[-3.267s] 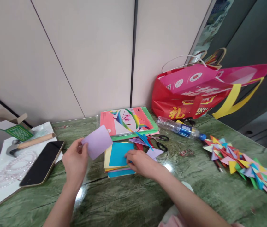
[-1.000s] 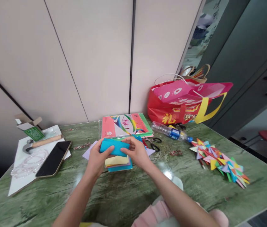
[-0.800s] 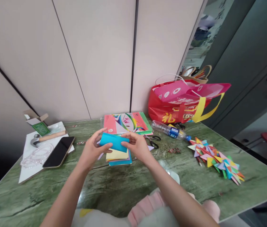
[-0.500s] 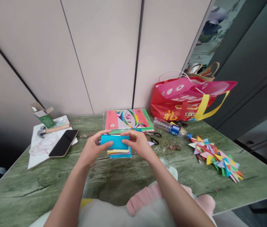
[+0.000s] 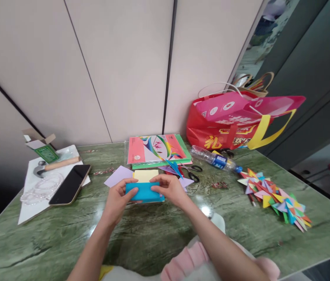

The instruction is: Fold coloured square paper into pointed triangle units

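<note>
A folded blue paper (image 5: 143, 191) is pinched at its two ends, by my left hand (image 5: 120, 197) on one side and my right hand (image 5: 169, 189) on the other. Both thumbs lie on its near face, with the fingers behind the upper edge. Below and behind it sits a small stack of coloured paper, whose pale yellow sheet (image 5: 145, 175) shows past the blue one. A lilac paper (image 5: 119, 176) lies left of the stack. Right of it are a blue folded piece (image 5: 174, 168) and black-handled scissors (image 5: 194, 173).
A packet of coloured paper (image 5: 135, 150) lies by the wall, left of a red bag (image 5: 200, 125) and a plastic bottle (image 5: 212, 158). Folded paper pieces (image 5: 279, 199) cluster at right. At left are a phone (image 5: 70, 185), a hammer (image 5: 56, 165) and a green box (image 5: 46, 153).
Both hands have brought the blue paper lower and nearer to me, uncovering the pale yellow sheet and the lilac paper behind. The view has shifted slightly.
</note>
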### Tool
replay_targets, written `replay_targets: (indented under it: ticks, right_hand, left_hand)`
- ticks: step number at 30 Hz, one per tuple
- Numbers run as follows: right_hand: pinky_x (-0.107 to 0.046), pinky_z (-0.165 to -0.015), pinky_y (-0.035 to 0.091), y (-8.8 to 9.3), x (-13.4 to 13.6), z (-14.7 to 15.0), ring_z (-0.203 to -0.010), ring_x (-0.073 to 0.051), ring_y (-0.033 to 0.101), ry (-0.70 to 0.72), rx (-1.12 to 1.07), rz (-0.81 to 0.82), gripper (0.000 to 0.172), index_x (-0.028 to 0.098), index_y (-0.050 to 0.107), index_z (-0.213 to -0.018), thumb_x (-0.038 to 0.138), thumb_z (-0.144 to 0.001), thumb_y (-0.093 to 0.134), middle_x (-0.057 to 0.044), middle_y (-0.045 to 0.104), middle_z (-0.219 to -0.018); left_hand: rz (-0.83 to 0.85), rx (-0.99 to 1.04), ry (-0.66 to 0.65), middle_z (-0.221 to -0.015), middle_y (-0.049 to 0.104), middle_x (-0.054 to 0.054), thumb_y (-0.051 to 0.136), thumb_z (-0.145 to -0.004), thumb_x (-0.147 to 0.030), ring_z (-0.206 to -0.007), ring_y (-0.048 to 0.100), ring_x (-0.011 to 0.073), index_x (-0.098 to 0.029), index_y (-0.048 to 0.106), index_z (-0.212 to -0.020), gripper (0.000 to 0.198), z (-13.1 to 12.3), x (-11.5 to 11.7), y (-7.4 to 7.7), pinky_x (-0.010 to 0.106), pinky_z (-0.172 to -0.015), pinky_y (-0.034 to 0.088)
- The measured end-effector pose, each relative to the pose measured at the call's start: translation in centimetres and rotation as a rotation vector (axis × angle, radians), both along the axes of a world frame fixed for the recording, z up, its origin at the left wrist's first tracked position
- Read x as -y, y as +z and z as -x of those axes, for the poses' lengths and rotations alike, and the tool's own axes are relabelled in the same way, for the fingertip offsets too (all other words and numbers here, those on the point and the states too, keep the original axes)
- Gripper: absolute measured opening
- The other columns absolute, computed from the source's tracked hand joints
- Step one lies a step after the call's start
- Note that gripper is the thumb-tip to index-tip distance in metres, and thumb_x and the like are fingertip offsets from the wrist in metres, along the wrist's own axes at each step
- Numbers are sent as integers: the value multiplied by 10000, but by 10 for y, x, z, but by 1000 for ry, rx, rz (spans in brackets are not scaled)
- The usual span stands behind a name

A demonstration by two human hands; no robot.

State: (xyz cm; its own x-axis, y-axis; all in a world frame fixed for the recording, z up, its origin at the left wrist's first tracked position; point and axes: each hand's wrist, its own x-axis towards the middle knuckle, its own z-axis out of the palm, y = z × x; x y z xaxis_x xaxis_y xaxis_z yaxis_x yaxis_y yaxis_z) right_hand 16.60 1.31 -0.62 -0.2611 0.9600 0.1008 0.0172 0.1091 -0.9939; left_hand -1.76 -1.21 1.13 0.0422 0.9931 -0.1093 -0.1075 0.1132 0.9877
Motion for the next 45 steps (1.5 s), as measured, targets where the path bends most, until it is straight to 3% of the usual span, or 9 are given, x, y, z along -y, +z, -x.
replay_targets:
  ticks: [9, 13, 31, 45]
  right_hand:
    - [-189, -404, 304, -2, 0, 3, -433, -70, 386, -27, -25, 66, 205, 151, 642, -776, 293, -633, 680, 51, 476, -490]
    - [-185, -394, 326, -5, 0, 4, -430, -64, 356, -45, -19, 78, 236, 132, 649, -788, 307, -632, 680, 56, 436, -469]
    - [-200, -437, 374, -5, 0, 3, -461, -81, 443, -51, -45, 190, 256, 133, 662, -772, 311, -593, 701, 21, 550, -517]
    - [-194, -430, 363, -5, 1, 3, -445, -72, 425, -37, -71, 156, 260, 138, 659, -767, 338, -608, 702, 30, 531, -500]
  left_hand:
    - [-4, -7, 24, -741, 605, 5, 736, -611, -310, -622, 563, 138, -152, 592, -906, 364, 1, -2, -7, 276, -514, 548]
    - [-2, -17, 29, -732, 599, 0, 729, -619, -318, -617, 553, 135, -154, 585, -935, 384, 1, -1, -8, 282, -511, 550]
    - [29, -1, 17, -695, 590, -4, 709, -648, -317, -592, 562, 137, -157, 562, -924, 352, 2, -2, -12, 302, -512, 556]
    - [6, -11, 40, -682, 597, -1, 718, -636, -316, -579, 550, 132, -153, 583, -922, 356, 1, -2, -10, 286, -490, 548]
